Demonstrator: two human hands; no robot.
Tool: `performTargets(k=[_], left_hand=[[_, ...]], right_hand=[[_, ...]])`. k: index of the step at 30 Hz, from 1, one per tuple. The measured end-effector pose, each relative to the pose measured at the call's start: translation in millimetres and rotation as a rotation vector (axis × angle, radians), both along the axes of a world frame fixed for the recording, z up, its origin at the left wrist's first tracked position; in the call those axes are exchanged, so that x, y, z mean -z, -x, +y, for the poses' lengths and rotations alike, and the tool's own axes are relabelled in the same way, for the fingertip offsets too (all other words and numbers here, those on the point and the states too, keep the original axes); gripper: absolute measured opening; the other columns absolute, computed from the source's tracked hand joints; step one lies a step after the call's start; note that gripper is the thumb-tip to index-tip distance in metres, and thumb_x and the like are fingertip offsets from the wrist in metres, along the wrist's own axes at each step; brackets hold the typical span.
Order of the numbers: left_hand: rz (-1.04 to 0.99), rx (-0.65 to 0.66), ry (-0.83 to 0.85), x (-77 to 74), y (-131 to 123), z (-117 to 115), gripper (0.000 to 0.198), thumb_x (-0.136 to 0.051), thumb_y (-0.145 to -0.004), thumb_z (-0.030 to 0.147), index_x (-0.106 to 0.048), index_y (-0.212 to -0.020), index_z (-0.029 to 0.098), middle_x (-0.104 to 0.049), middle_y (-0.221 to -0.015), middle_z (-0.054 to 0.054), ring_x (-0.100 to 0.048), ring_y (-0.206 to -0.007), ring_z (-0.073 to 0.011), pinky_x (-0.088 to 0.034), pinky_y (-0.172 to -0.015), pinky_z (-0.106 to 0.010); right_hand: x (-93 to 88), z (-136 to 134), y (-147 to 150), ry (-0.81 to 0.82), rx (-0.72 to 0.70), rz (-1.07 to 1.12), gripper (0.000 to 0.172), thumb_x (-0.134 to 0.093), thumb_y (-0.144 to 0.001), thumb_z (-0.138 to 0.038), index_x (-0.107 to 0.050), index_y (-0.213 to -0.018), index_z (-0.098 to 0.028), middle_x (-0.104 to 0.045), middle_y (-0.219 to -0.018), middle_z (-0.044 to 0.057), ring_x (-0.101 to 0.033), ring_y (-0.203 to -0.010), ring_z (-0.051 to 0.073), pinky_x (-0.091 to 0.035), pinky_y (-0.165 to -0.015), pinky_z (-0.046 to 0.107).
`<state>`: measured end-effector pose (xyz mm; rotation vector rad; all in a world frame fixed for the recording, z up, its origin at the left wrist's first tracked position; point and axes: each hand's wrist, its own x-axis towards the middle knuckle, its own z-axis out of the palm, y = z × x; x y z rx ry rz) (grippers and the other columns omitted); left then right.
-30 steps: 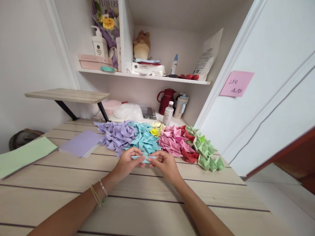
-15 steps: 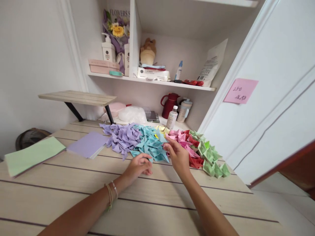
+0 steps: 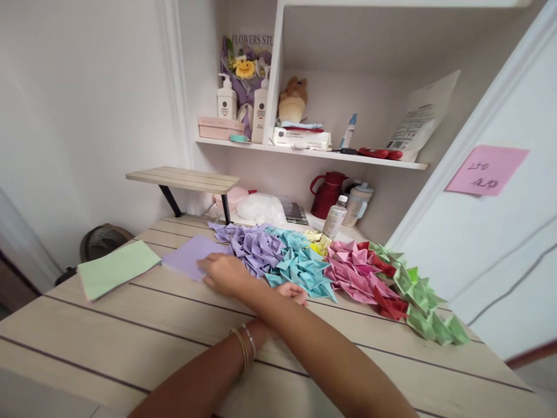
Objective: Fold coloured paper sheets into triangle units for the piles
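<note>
My right hand (image 3: 224,273) reaches across to the left, its fingers closed at the near right part of the purple paper stack (image 3: 185,255). Beneath my right forearm rests my left hand (image 3: 293,292), partly hidden, with loosely bent fingers apart and nothing seen in them. Just beyond it lies a heap of blue folded-paper pieces (image 3: 304,270). Purple folded pieces (image 3: 256,247) are piled to the left of the blue ones. Pink folded pieces (image 3: 352,270) spread to the right.
A green paper stack (image 3: 119,270) lies at the table's left. Red (image 3: 389,305), yellow (image 3: 317,241) and green folded pieces (image 3: 420,296) adjoin the pink ones. Behind stand a clear bottle (image 3: 335,219), a red jug (image 3: 328,194) and a small raised wooden shelf (image 3: 183,179).
My right hand has left the blue heap, where it held a light-blue folded piece, and crossed over my left arm to the purple paper. The view has turned left.
</note>
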<state>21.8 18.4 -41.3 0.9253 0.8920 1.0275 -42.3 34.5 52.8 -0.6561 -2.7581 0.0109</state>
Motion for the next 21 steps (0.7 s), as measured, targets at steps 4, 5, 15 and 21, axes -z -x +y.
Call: performTargets(k=[4, 5, 15, 21], left_hand=[[-0.007, -0.025, -0.028, -6.1, -1, -7, 0.036, -0.072, -0.060, 0.040, -0.056, -0.077, 0.013, -0.058, -0.058, 0.001, -0.059, -0.051, -0.0129, -0.047, -0.057, -0.028], [-0.013, -0.026, -0.032, -8.0, -1, -9, 0.038, -0.072, -0.058, 0.043, -0.055, -0.076, 0.013, -0.058, -0.057, 0.001, -0.059, -0.051, -0.0129, -0.047, -0.057, -0.028], [-0.027, 0.012, -0.072, -13.8, -1, -15, 0.037, -0.069, -0.058, 0.043, -0.055, -0.076, 0.012, -0.059, -0.057, 0.000, -0.057, -0.049, -0.0113, -0.046, -0.056, -0.027], [-0.024, 0.028, -0.084, -8.9, -3, -13, 0.041, -0.070, -0.056, 0.047, -0.056, -0.074, 0.013, -0.058, -0.057, 0.000, -0.057, -0.049, -0.0123, -0.046, -0.056, -0.029]], right_hand=[[-8.6, -9, 76, 0.106, -0.158, -0.041, 0.029, -0.051, -0.086, -0.029, -0.051, -0.112, -0.014, -0.054, -0.111, 0.008, -0.057, -0.093, 0.020, -0.048, -0.077, 0.039], [-11.2, -14, 90, 0.111, -0.182, -0.036, 0.029, -0.051, -0.087, -0.028, -0.050, -0.113, -0.014, -0.054, -0.112, 0.008, -0.056, -0.093, 0.020, -0.048, -0.078, 0.039], [-20.5, -37, 136, 0.141, -0.292, 0.026, 0.029, -0.050, -0.087, -0.026, -0.049, -0.114, -0.013, -0.053, -0.113, 0.008, -0.056, -0.093, 0.020, -0.048, -0.078, 0.040], [-19.1, -27, 131, 0.132, -0.241, 0.049, 0.029, -0.050, -0.087, -0.026, -0.050, -0.113, -0.013, -0.053, -0.112, 0.008, -0.056, -0.094, 0.020, -0.047, -0.078, 0.040]])
